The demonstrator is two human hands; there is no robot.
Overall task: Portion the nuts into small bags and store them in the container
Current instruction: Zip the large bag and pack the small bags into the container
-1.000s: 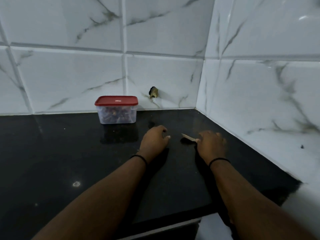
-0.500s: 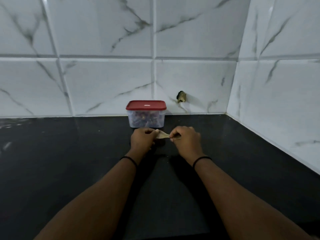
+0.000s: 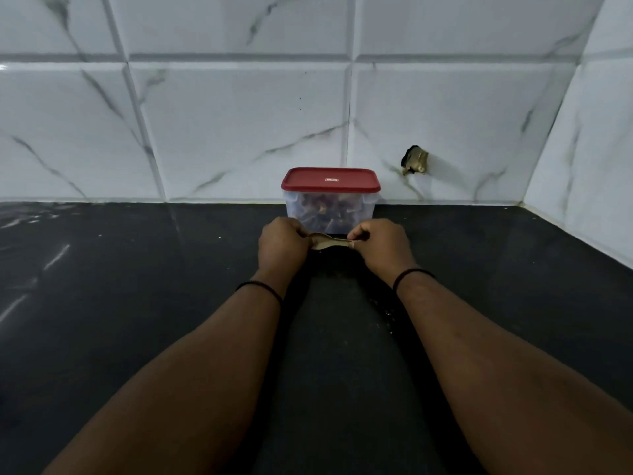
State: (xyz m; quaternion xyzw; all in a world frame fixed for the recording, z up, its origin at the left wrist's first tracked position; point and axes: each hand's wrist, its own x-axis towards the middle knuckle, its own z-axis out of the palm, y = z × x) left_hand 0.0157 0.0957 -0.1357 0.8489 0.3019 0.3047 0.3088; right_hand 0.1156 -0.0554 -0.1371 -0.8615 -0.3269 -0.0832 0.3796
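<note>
Both hands, left hand (image 3: 281, 242) and right hand (image 3: 381, 244), pinch one small bag (image 3: 329, 241) between them; far behind, the lidded container (image 3: 331, 200) looks nearly full, so portioning seems almost finished.

Container (image 3: 331, 204) behind hands (bag (image 3: 330, 242) perhaps between)
</note>
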